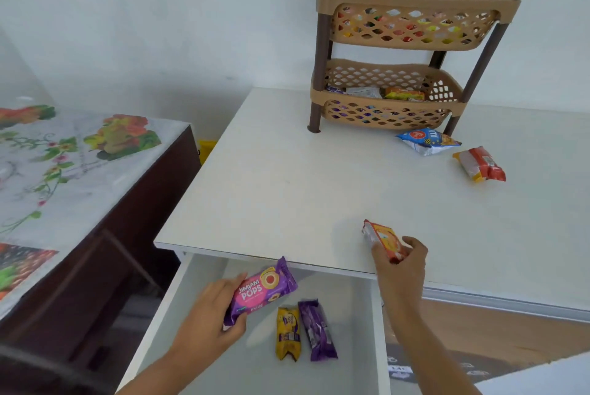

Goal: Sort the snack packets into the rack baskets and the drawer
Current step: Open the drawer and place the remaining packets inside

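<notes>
head view, left hand (209, 318) gripping pink packet (260, 291)

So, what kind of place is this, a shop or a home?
Most likely a room in a home. A small two-tier plastic rack of snacks stands on a plain white table with an open drawer, and beside it is a dark wooden cabinet under a flowered cover.

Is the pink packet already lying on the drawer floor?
No, the left hand holds the pink packet above the open drawer, where only a yellow packet and a purple packet lie.
</notes>
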{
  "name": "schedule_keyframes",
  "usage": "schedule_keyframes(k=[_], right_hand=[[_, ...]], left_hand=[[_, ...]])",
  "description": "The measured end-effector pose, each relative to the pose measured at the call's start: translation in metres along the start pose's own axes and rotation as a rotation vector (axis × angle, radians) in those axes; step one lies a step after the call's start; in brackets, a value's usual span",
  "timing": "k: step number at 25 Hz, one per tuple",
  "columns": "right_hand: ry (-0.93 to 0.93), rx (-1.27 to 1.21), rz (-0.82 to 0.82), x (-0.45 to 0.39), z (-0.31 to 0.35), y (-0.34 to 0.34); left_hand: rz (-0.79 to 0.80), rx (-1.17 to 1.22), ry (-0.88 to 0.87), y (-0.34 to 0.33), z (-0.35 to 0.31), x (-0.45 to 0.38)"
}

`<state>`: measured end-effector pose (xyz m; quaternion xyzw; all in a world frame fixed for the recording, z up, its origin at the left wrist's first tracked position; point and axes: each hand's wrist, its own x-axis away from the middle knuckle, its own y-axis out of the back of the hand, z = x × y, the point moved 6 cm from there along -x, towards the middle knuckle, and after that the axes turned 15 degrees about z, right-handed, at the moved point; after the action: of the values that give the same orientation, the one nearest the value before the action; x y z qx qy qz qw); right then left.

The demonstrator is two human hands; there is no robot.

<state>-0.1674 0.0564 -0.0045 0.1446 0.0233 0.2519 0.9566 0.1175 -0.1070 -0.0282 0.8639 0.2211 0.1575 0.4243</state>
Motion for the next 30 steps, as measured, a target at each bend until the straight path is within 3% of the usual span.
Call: schedule_keyframes(k=[5,9,13,18,26,30], right_hand=[[0.131,0.127,0.437,0.102,-0.017,-0.064],[-0.006,0.34,0.666,0.125,-0.062,-0.088],[-0.181,0.537,0.776,0.121,-0.093,-0.089],[-0.292,0.606,0.763,0.099,-0.112,-0.099],[-0.42,0.829,0.6,0.042,-0.134,-0.109],[-0.427,0.874,0.603,0.03,-0.15,-0.125]], left_hand=[[0.229,-0.131,0.221,-0.038,0.034,0.006],[0.522,-0.283,0.457,-0.074,0.066,0.013],[0.599,-0.311,0.551,-0.094,0.084,0.017],[0.503,-0.272,0.639,-0.096,0.086,-0.007],[0.348,-0.239,0.721,-0.124,0.094,-0.031],[0.395,-0.222,0.707,-0.15,0.102,-0.031]])
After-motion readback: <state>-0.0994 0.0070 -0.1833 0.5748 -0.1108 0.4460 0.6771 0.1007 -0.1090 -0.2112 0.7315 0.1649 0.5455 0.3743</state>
